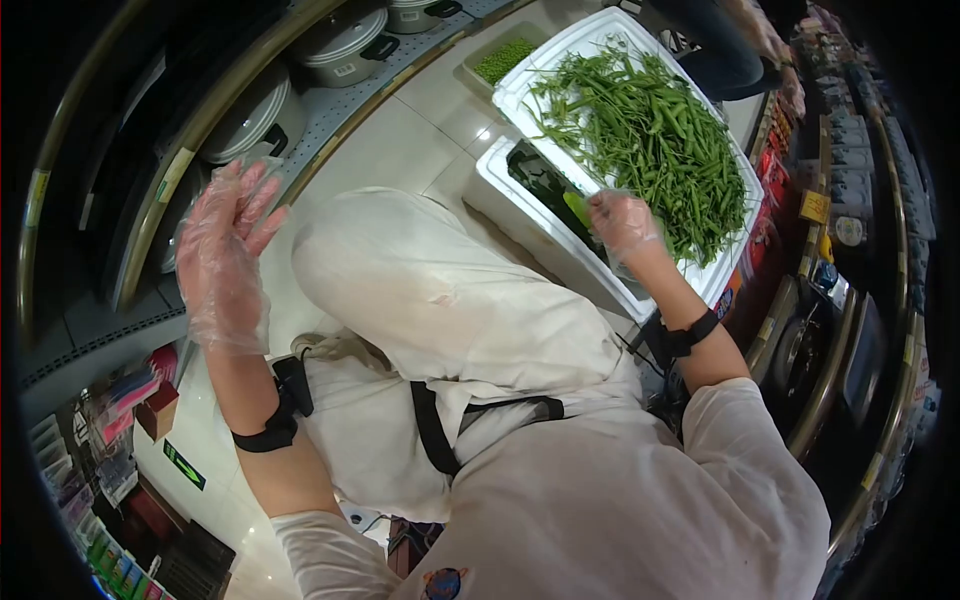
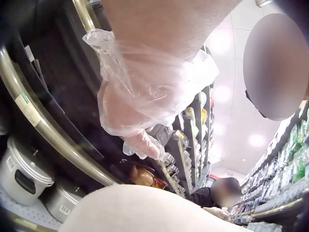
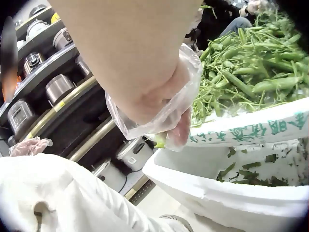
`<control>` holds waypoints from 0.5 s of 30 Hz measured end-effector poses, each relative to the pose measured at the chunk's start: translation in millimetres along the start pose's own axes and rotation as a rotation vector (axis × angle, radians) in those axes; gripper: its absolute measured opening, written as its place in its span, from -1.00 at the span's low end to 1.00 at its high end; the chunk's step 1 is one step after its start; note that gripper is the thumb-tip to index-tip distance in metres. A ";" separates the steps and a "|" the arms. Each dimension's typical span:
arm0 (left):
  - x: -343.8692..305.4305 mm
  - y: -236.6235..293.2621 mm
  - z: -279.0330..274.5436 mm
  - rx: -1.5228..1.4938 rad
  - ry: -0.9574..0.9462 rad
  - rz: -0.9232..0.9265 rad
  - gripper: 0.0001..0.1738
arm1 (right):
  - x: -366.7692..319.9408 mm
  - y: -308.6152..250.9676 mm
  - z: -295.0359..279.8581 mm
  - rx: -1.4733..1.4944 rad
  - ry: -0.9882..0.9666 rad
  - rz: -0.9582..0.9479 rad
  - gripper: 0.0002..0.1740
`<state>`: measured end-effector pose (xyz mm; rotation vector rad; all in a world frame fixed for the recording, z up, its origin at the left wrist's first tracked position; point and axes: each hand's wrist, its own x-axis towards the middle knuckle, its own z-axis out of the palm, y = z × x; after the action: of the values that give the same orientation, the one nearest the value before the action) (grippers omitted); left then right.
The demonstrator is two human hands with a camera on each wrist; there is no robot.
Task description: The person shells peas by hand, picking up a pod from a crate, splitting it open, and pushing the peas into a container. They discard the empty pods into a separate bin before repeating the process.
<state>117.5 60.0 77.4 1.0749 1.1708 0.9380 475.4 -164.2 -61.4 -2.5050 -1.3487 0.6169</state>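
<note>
1. Left hand (image 1: 222, 260), gloved: your fingers are released, near the shelved, lidded pots (image 1: 345, 45).
2. Right hand (image 1: 625, 225), gloved: your fingers pinch 1 green pod (image 1: 578, 208) above the foam box (image 3: 212, 188).
3. Pea pods (image 1: 660, 140): heaped in the foam tray (image 3: 222, 129), its side marked with green Chinese characters (image 3: 275, 128), partly legible.

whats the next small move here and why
Probably bring the left hand over to the pod: the right hand holds it by the lower box, while the left is open, raised and well away, and opening it likely takes both.
</note>
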 end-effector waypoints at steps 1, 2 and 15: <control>0.1 -0.5 1.1 -0.008 -0.003 -0.001 -0.46 | 0.4 1.0 1.8 0.046 -0.024 0.018 -0.72; 0.6 -1.1 1.6 -0.016 -0.003 -0.001 -0.46 | 0.2 1.6 2.7 0.046 -0.022 0.021 -0.72; 0.8 -11.0 -2.8 -0.021 -0.007 0.040 -0.49 | -1.2 18.5 1.9 0.120 -0.011 -0.034 -0.75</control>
<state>115.1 58.5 66.4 1.0877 1.1348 0.9744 487.6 -175.3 -70.0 -2.3830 -1.3146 0.6836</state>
